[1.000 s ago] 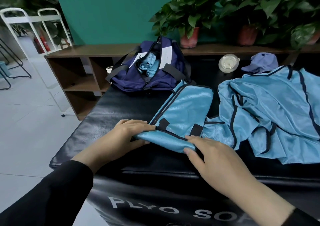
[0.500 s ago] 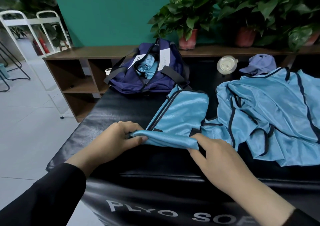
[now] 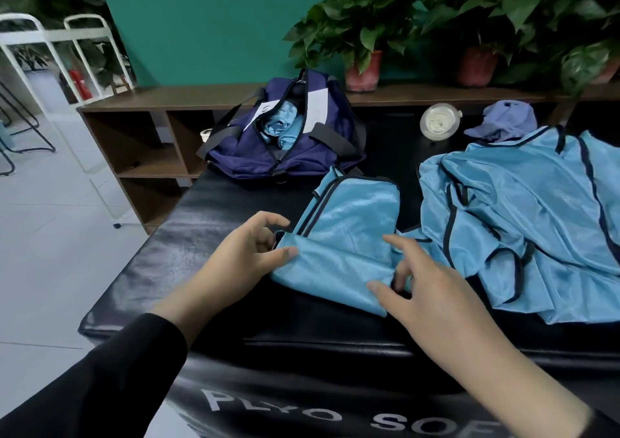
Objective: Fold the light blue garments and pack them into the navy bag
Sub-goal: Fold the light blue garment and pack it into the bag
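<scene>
On the black padded bench (image 3: 208, 236), in front of the open navy bag (image 3: 285, 149), the left hand (image 3: 241, 263) pinched the near-left corner of the half-folded blue garment (image 3: 342, 236) between thumb and curled fingers, and the right hand (image 3: 432, 290) gripped the near-right edge. Doing this fold well probably meant lifting both corners evenly and laying the near edge square.

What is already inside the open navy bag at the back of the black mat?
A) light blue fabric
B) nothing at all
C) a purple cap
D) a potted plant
A: light blue fabric shows through the open top of the navy bag, while the purple cap lies outside on the mat.
</scene>
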